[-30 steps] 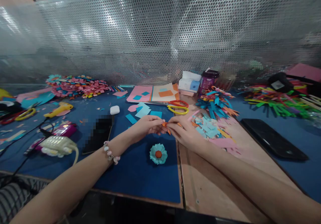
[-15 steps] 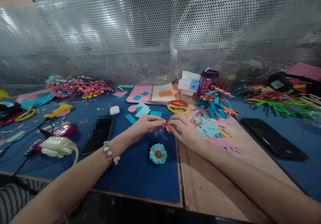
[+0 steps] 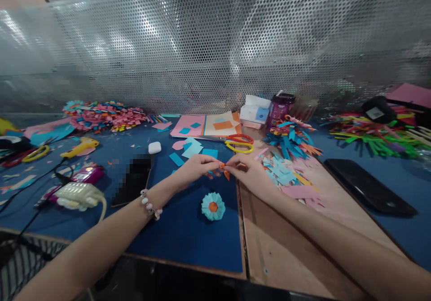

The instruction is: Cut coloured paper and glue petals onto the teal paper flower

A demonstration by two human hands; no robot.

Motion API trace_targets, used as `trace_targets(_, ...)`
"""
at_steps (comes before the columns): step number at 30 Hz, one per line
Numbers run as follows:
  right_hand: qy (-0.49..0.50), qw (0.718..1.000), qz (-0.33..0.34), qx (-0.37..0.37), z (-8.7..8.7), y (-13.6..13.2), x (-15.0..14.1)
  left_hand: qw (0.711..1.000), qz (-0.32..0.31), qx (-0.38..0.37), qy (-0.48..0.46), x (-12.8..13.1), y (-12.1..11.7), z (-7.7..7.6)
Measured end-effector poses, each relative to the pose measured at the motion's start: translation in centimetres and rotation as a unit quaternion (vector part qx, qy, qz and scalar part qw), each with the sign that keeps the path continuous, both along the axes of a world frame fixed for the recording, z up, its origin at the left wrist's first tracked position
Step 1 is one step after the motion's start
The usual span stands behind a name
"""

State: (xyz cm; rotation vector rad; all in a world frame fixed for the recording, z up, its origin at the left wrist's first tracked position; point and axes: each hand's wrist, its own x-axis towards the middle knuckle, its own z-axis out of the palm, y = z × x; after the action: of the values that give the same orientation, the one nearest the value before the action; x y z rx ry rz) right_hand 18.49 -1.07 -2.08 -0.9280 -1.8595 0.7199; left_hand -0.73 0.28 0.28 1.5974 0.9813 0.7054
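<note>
Between my two hands, above the blue tabletop, is a small orange paper strip (image 3: 226, 174), with one end hanging down. My left hand (image 3: 197, 168) pinches it from the left, and my right hand (image 3: 251, 174) pinches it from the right; their fingertips nearly meet. Fingers cover most of the strip, so its folded shape is hard to make out. Just below the hands lies a light-blue paper flower (image 3: 213, 206) with an orange centre. Beyond the hands are scissors (image 3: 239, 143) with red and yellow handles and loose blue paper pieces (image 3: 193, 148).
Pale and pink paper strips (image 3: 281, 170) lie right of my hands. A dark phone (image 3: 133, 179) and a white earbud case (image 3: 155, 148) are on the left, near a yellow glue gun (image 3: 80, 147). A black case (image 3: 369, 187) lies right. A perforated metal panel (image 3: 202, 45) stands behind.
My fingers have shifted slightly on the orange paper strip, and its hanging end has turned a little. The view has moved very slightly; other things stay put.
</note>
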Motion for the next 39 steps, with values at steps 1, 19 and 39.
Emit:
trace_targets(1, 0.003, 1.0, 0.003, -0.007, 0.1, 0.0, 0.0, 1.0, -0.001, -0.001, -0.001, 0.0, 0.0, 0.0)
trace_targets(19, 0.056, 0.995, 0.002, -0.088, 0.2, 0.3, -0.1, 1.0, 0.013, -0.004, 0.003, 0.0, 0.3, -0.5)
trace_targets(39, 0.228, 0.943, 0.034, -0.239, -1.7, 1.0, -0.4, 0.999, 0.034, 0.025, -0.008, -0.1, 0.3, -0.3)
